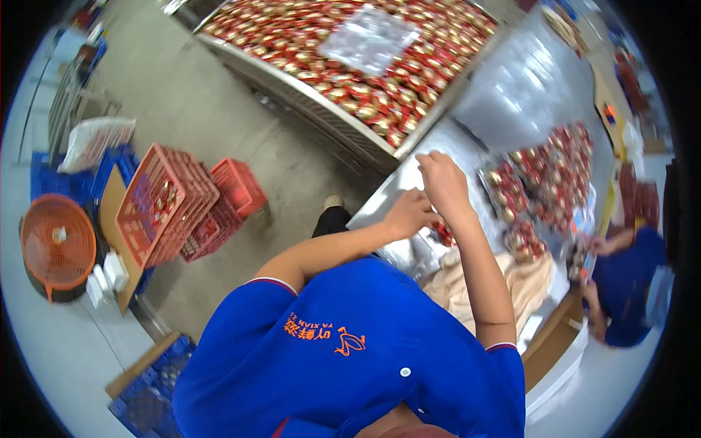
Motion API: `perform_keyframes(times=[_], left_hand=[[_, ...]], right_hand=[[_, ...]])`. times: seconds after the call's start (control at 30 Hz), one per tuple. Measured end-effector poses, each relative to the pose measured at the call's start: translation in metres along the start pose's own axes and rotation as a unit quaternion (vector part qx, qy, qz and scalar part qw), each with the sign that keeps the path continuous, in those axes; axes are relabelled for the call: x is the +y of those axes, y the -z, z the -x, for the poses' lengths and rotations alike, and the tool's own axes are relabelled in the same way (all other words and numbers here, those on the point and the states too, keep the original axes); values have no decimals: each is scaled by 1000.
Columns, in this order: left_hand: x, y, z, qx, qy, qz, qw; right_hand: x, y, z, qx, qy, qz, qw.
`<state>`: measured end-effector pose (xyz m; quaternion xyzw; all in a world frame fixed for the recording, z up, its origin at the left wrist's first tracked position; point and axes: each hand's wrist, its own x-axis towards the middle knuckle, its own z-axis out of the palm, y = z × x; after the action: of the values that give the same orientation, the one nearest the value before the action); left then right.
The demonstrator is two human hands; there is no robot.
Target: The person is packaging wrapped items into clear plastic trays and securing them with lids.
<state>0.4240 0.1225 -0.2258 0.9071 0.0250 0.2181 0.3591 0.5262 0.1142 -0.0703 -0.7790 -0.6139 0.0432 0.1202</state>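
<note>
My left hand [408,213] is over the metal table [404,171], its fingers bent beside my right wrist. Close by, my right hand [443,180] is raised slightly farther out, fingertips drawn together. Blur hides whether either hand grips anything. Partly covered by my right forearm is a small group of red-wrapped packets [442,234], with clear plastic film [408,257] near it. Right of my hands sit clear packs [504,189] of red-and-gold wrapped pieces. A beige cloth [457,287] lies under my right forearm.
A large metal-sided bin [306,98] full of red-and-gold pieces stands ahead, with a clear plastic bag [369,39] on top. More filled packs [558,175] cover the table's right side. A co-worker [630,284] works at right. Stacked red crates [164,202] and an orange fan [57,241] stand left.
</note>
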Motion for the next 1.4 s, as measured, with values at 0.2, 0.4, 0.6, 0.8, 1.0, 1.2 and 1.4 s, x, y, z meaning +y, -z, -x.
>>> perform_keyframes(times=[0.2,0.4,0.6,0.8,1.0,1.2,1.4], left_hand=[[23,1,-12,26,-20,-24,999],[19,0,-8,50,-6,-135,990],[19,1,-15,-26,12,-112,993],[17,-12,-4,-1,73,-42,996],[36,17,-10,-39,156,105,981],[29,22,-34,-62,158,31,985],[25,26,-28,-81,26,-62,994]], right_hand=[[-4,-75,-130,-113,88,45,989],[-10,-101,-169,-223,80,151,960],[10,-95,-179,-211,39,43,976],[2,-123,-140,32,82,80,993],[4,-122,-121,135,-97,-191,967],[18,-79,-111,243,-182,-362,882],[45,10,-28,191,-181,-738,621]])
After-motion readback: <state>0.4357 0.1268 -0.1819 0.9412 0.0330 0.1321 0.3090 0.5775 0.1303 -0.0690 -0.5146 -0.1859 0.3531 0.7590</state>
